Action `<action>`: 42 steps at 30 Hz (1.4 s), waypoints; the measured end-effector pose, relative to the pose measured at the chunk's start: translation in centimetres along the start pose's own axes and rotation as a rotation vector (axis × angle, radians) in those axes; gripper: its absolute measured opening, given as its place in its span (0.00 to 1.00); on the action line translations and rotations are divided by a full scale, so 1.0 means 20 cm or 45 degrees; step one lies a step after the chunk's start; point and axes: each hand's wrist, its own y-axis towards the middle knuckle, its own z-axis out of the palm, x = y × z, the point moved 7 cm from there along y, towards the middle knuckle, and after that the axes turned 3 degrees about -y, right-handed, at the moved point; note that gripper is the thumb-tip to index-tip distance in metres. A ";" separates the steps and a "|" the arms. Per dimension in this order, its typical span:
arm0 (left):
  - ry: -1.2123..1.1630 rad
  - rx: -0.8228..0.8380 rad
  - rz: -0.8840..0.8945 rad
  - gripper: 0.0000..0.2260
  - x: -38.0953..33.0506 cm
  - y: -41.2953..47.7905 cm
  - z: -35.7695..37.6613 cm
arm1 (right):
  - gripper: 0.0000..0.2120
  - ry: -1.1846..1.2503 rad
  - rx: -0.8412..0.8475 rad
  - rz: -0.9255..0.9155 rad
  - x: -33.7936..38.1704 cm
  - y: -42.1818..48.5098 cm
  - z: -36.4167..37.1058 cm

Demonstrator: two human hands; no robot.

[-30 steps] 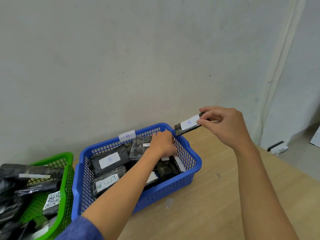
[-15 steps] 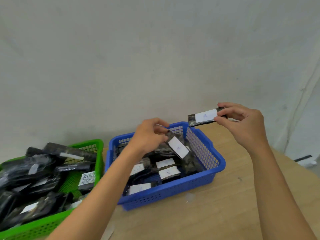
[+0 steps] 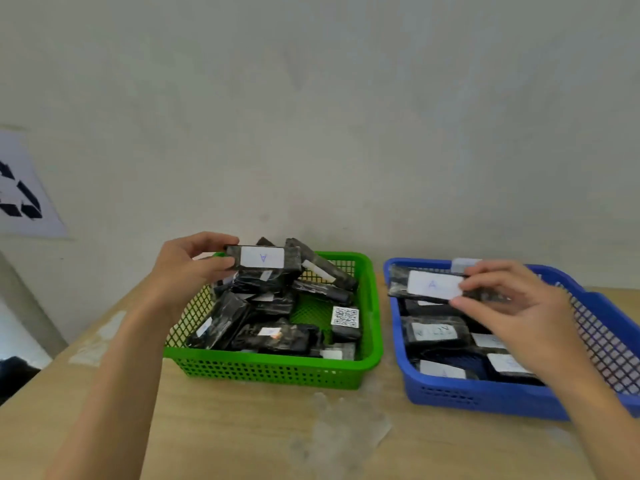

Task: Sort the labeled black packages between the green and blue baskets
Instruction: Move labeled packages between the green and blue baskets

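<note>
Head view: left hand (image 3: pixel 188 268) is working left of centre, thumb on top and fingers curled underneath, grasping the left end of the left package (image 3: pixel 263 258). This black package is hanging level over the far left corner of the green basket (image 3: pixel 273 363), with its white label facing the camera and reading "A". It is sitting just above the heap; cannot tell whether it is touching the packages under it.

Right hand (image 3: pixel 512 306) is working right of centre, fingers over the top and thumb along the near edge, pinching the right end of the right package (image 3: pixel 433 285). Its label is also reading "A". This package is hanging over the far left part of the blue basket (image 3: pixel 485 400), tilting slightly down towards the right, above the packages inside.

Green basket is standing at centre frame on the table (image 3: pixel 277 438), holding a loose heap of black packages. A QR package (image 3: pixel 344 318) is lying against its right inner side. Blue basket is standing just beside it to the right, not touching, holding flat labelled packages; their lettering is blurring out. A sheet (image 3: pixel 24 188) with black shapes is hanging on the wall at the left edge.
</note>
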 end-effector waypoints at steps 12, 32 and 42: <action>-0.033 -0.048 0.006 0.13 0.15 0.20 -0.19 | 0.09 -0.503 0.595 0.175 0.10 0.25 1.13; 0.687 0.478 0.047 0.13 0.36 0.22 0.20 | 0.20 -1.396 1.234 0.229 -0.08 0.20 1.09; 0.802 0.482 0.397 0.17 0.26 0.16 0.29 | 0.28 -0.789 0.906 0.264 0.04 0.25 0.91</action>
